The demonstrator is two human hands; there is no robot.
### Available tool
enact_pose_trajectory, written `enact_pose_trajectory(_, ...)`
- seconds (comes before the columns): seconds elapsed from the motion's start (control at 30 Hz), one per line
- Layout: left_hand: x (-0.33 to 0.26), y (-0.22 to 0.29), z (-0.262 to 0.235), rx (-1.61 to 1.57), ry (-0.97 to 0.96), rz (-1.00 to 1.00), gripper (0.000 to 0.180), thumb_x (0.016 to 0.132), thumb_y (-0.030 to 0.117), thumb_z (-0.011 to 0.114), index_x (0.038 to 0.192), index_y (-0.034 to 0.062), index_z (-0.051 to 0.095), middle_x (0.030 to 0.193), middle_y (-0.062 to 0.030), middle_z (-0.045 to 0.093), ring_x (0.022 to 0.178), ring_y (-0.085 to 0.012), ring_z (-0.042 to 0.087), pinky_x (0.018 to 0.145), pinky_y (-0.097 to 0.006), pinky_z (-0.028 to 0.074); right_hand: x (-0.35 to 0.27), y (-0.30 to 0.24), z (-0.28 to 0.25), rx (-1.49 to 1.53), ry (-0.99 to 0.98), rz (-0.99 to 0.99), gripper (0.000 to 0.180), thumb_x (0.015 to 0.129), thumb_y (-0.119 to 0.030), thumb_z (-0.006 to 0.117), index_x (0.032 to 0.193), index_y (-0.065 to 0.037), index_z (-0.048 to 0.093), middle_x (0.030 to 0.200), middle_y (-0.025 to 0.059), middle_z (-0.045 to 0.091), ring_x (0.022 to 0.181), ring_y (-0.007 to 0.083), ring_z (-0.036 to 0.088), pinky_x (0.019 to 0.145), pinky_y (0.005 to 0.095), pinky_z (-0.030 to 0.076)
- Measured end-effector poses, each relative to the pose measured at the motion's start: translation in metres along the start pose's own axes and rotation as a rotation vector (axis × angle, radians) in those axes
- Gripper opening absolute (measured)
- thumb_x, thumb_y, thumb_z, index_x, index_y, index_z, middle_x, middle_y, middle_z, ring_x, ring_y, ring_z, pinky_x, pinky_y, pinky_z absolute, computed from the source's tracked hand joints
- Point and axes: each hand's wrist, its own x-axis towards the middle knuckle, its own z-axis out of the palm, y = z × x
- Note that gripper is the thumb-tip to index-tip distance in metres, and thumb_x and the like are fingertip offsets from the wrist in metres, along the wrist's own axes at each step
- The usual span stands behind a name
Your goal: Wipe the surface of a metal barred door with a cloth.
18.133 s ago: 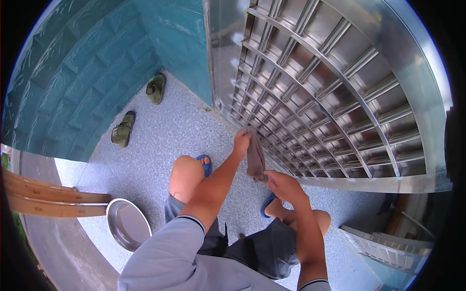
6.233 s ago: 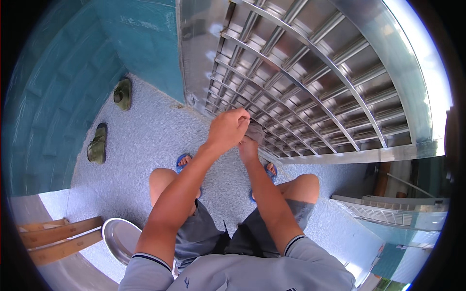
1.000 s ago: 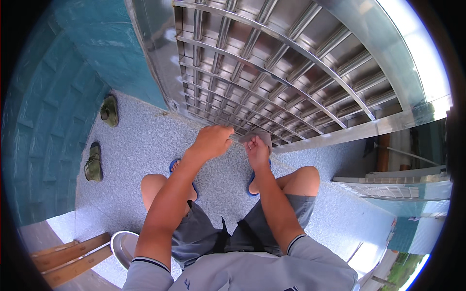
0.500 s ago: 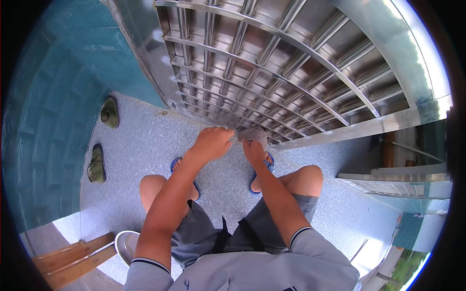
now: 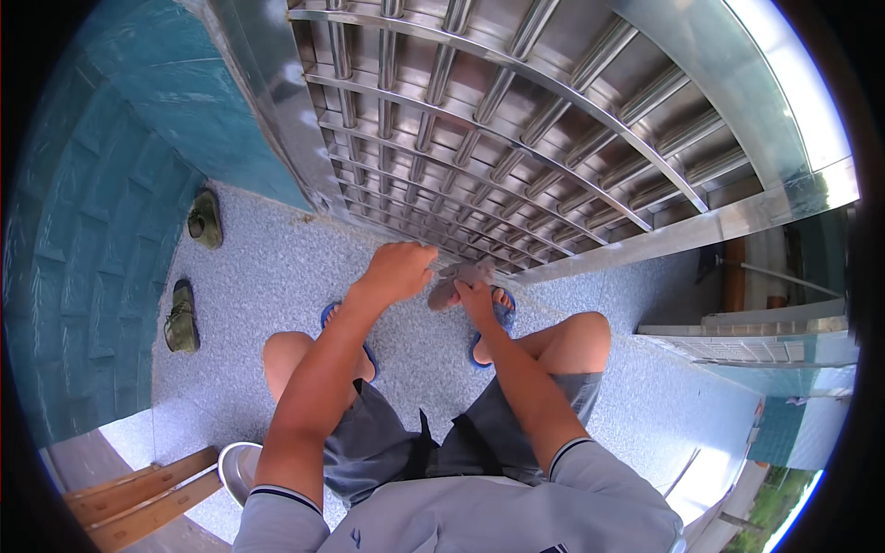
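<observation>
A greyish-brown cloth (image 5: 448,289) hangs bunched from my right hand (image 5: 475,300), whose fingers are closed on it just above my right foot. Close to its left, my left hand (image 5: 402,271) is curled into a fist near the foot of the metal door; whatever it may hold is hidden by the fingers. In front of both hands stands the shiny metal door (image 5: 530,143), its face covered by a lattice of round upright bars and flat crosspieces. The cloth is near the door's lowest bars; whether it touches them I cannot tell.
Green shoes (image 5: 205,219) lie on the speckled grey floor (image 5: 249,276) by the blue-green tiled wall (image 5: 92,249). At lower left are a wooden bench (image 5: 152,488) and a metal basin (image 5: 238,470). A doorway with a raised sill (image 5: 747,329) is at right.
My right hand has drawn the cloth slightly left and toward me, off the lower bars, and the cloth has spread out. My left hand has shifted slightly left, still curled.
</observation>
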Motion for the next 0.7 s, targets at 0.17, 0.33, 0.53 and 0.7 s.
enact_pose_trajectory(0.17,-0.004,0.001,-0.004,-0.001,0.007,-0.021,0.025,0.078,0.017,0.061,0.1,0.0062,0.061,0.093,-0.0148,0.063,0.088,-0.0338,0.06,0.075,-0.043,0.047,-0.011,0.013,0.024,0.379,0.298,0.07,0.032,0.08,-0.028,0.054,0.074,0.001,0.066,0.065,0.0167,0.063,0.06,0.0257,0.064,0.058,0.0363,0.048)
enact_pose_trajectory(0.33,-0.009,-0.001,-0.008,-0.008,0.014,-0.026,0.025,0.078,0.017,0.061,0.101,0.0062,0.061,0.094,-0.0147,0.063,0.089,-0.0335,0.06,0.075,-0.043,0.047,0.014,-0.008,0.006,-0.265,0.376,-0.044,0.031,0.08,-0.025,0.053,0.074,0.004,0.061,0.065,0.0198,0.062,0.065,0.0313,0.064,0.062,0.0402,0.05)
enact_pose_trajectory(0.53,-0.007,0.0,-0.01,-0.01,0.015,-0.026,0.025,0.078,0.016,0.061,0.101,0.0054,0.061,0.094,-0.015,0.063,0.089,-0.0337,0.06,0.075,-0.043,0.047,0.036,0.006,-0.006,-0.303,0.242,0.041,0.028,0.081,-0.022,0.054,0.078,0.006,0.056,0.073,0.0198,0.063,0.066,0.0278,0.066,0.06,0.037,0.053)
enact_pose_trajectory(0.7,-0.009,-0.001,-0.011,0.008,0.003,-0.045,0.025,0.078,0.016,0.061,0.101,0.0049,0.06,0.093,-0.0155,0.063,0.089,-0.0339,0.06,0.076,-0.043,0.047,0.035,-0.002,-0.002,0.662,0.09,0.267,0.025,0.086,-0.023,0.056,0.079,0.001,0.054,0.071,0.0138,0.061,0.06,0.025,0.065,0.052,0.0336,0.054)
